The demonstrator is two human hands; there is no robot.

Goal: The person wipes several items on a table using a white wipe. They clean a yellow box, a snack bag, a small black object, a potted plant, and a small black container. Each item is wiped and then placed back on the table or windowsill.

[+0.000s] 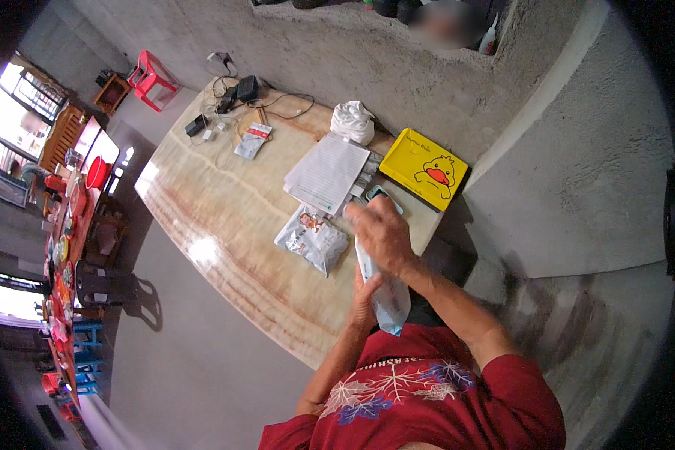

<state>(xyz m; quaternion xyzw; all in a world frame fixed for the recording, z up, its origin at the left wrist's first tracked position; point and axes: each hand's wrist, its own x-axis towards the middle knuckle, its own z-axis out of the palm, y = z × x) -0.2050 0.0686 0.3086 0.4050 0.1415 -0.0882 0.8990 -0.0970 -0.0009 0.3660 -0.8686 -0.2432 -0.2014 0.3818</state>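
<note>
Right now I grip a pale blue-white packet [388, 294] between both hands above the near edge of the counter [225, 225], my right hand [382, 234] closed over its top and my left hand [365, 300] wrapped beneath, with a silvery pouch [313, 238] lying just beside them.

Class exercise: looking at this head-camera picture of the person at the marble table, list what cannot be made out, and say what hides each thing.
1. Pale blue packet: its front, covered by the right hand.
2. Left hand: fingers hidden behind the packet.
3. Shelf items, top edge: blurred and cut off.
4. Small gadgets and cables at the table's far end: too small to identify.
</note>
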